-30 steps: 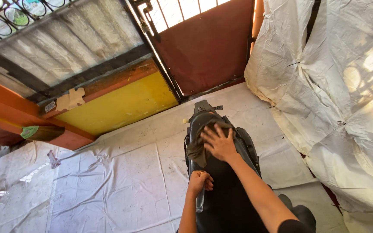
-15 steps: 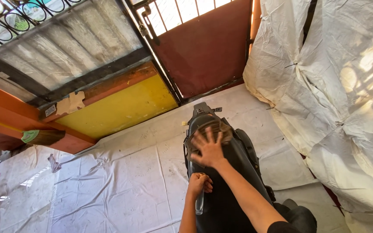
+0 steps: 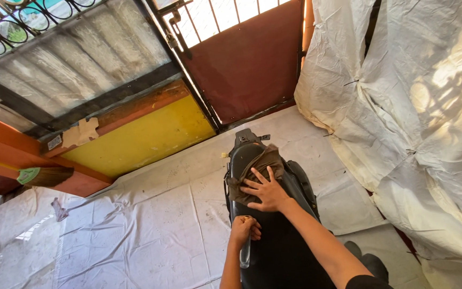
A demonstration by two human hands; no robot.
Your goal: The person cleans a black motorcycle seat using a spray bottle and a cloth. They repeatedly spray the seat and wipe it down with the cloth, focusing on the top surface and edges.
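- Head view: right hand (image 3: pixel 266 191) flat, fingers spread, grip open, pressing brown cloth (image 3: pixel 258 170) onto black scooter seat (image 3: pixel 274 235).
- Left hand (image 3: pixel 244 229) fisted, grip closed around slim clear bottle (image 3: pixel 245 256) beside seat's left edge.
- White sheeting (image 3: pixel 135 230) covering floor.

The floor (image 3: pixel 135 235) is covered with white plastic sheets, wrinkled and a little dirty; at the right side big white sheets (image 3: pixel 418 118) hang like a wall, with sunlight and shadows on them; at the far edge stands a dark red metal gate (image 3: pixel 247 64) with bars on top where daylight comes through; left of it is a yellow and orange low wall (image 3: pixel 145 134), and above it a corrugated grey panel (image 3: pixel 70 64) under a curled iron railing (image 3: pixel 22 27); a broom head (image 3: pixel 44 175) lies near the left edge.
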